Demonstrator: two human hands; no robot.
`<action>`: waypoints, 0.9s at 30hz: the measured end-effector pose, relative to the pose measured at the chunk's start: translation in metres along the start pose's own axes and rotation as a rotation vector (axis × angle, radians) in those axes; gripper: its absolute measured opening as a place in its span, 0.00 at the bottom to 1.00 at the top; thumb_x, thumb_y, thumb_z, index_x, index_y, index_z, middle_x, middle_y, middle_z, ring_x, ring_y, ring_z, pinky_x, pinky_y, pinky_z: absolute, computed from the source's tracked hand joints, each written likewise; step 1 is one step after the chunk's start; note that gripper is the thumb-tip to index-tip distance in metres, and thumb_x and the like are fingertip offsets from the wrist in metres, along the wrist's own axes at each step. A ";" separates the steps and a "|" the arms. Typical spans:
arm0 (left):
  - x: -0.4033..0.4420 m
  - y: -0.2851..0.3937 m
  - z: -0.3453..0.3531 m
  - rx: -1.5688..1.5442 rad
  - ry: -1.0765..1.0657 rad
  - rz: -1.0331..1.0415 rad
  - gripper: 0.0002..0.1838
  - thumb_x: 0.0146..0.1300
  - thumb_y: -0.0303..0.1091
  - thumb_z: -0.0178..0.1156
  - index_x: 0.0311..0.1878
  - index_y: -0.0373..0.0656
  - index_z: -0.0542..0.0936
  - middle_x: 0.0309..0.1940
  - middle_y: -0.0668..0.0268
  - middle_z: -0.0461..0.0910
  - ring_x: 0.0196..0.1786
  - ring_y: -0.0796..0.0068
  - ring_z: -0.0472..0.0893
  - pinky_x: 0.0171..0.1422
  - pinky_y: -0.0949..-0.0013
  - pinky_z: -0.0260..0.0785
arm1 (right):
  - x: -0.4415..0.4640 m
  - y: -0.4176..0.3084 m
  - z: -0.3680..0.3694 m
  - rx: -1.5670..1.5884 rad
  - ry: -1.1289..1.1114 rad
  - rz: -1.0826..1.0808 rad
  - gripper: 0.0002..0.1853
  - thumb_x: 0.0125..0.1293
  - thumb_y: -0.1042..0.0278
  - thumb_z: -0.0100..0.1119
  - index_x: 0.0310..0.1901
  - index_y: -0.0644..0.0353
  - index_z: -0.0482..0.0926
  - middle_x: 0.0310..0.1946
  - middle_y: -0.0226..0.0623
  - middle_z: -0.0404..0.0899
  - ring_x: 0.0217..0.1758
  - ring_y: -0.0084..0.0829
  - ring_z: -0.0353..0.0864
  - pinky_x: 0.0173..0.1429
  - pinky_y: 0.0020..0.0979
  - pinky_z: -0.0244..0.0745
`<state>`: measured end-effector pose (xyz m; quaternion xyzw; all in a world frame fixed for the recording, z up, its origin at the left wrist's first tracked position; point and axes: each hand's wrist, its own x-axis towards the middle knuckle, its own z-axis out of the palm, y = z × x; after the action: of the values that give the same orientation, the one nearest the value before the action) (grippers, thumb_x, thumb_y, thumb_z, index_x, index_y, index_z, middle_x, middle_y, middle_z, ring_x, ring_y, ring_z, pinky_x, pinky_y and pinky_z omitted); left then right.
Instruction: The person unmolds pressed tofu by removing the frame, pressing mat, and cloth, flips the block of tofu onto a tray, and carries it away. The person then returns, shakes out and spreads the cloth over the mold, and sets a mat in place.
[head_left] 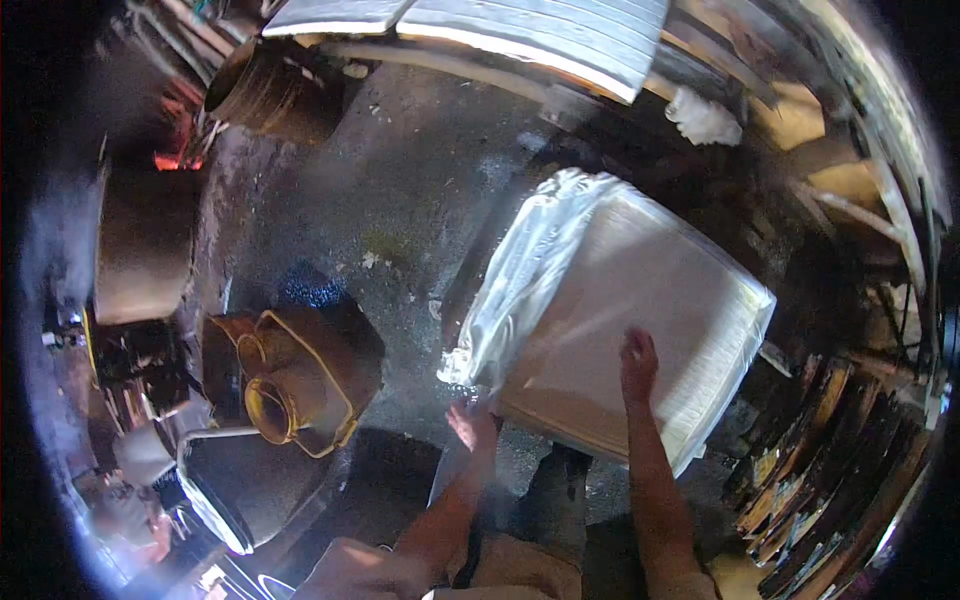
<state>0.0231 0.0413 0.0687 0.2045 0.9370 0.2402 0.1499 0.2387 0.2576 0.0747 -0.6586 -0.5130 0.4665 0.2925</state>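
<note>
A large square tray or frame with a pale, flat surface lies in front of me, tilted in view. Along its left side runs a bunched, shiny white sheet, wet-looking or plastic. My left hand is just below the lower end of that sheet, near the tray's corner, fingers spread and holding nothing visible. Over the tray's flat surface is my right hand, its fingers partly curled and blurred; whether it touches the surface I cannot tell.
Rusty metal vessels with a yellowish handle stand at left, beside a dark container with a pale rim. A rusty drum lies behind. Split wood is stacked at right; white slatted panels are at the top.
</note>
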 end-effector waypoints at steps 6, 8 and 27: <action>0.077 -0.028 -0.028 -0.810 -0.238 -0.549 0.23 0.56 0.35 0.64 0.55 0.44 0.72 0.47 0.63 0.73 0.44 0.67 0.75 0.42 0.63 0.68 | 0.137 -0.121 0.155 -0.309 -0.309 -0.394 0.21 0.52 0.70 0.60 0.50 0.60 0.74 0.41 0.49 0.76 0.47 0.44 0.75 0.52 0.39 0.71; 0.099 -0.044 -0.011 -0.885 -0.285 -0.607 0.24 0.56 0.36 0.65 0.56 0.45 0.71 0.48 0.64 0.73 0.42 0.70 0.76 0.39 0.65 0.70 | 0.173 -0.128 0.190 -0.654 -0.149 -0.786 0.23 0.51 0.70 0.58 0.52 0.53 0.73 0.40 0.48 0.75 0.43 0.46 0.75 0.48 0.42 0.73; 0.030 -0.064 -0.055 -0.261 -0.369 0.085 0.09 0.52 0.29 0.58 0.37 0.42 0.80 0.33 0.56 0.79 0.35 0.54 0.77 0.40 0.59 0.71 | 0.265 -0.155 0.138 -0.046 -0.194 -0.227 0.09 0.57 0.79 0.55 0.40 0.57 0.76 0.32 0.32 0.76 0.34 0.23 0.76 0.39 0.26 0.74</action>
<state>-0.0441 -0.0180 0.0767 0.2632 0.8453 0.3241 0.3335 0.0600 0.5428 0.0708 -0.5548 -0.6207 0.4797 0.2773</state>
